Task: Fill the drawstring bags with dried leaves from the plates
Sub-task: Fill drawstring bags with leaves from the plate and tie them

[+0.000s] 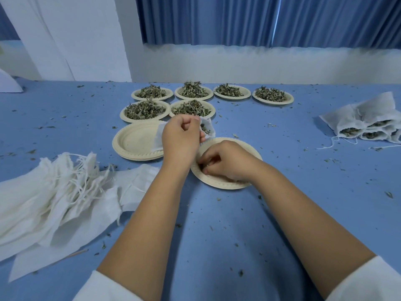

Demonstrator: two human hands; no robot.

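My white sleeves [368, 281] come in over the near edge of the blue table [217, 235], which is speckled all over with leaf crumbs. By the near left corner lies a loose heap of empty bags [54, 192], flat and white, their strings tangled on top. A thin wooden stick [78, 253] pokes out from under it.

Further in, about the middle of the table, my right hand [225, 164] is down on a nearly bare plate [249, 148]. Its fingers are curled and the tips are gathered on a few leaf scraps [202, 167] near the plate's left rim.

Just beyond and to the left, my left hand [181, 137] is clenched around the drawstring bag [207, 128] I am filling. It holds the bag up with its mouth turned toward the right, over the far left rim of that plate. Some green shows inside the bag. Its bottom end hangs out to the left of my hand, over a stack of empty plates [134, 140] that sits just left of the plate I am working from.

Behind these stand two full plates [123, 116] heaped with dried leaves [144, 109], side by side. Behind those, along the far edge, is a row of four more full plates [271, 102].

At the right edge, level with the two full plates, filled bags [368, 120] are stacked on their sides, their mouths facing the near edge and their strings trailing on the table.

Beyond the far edge are a white wall [238, 64] and a blue curtain [260, 18].
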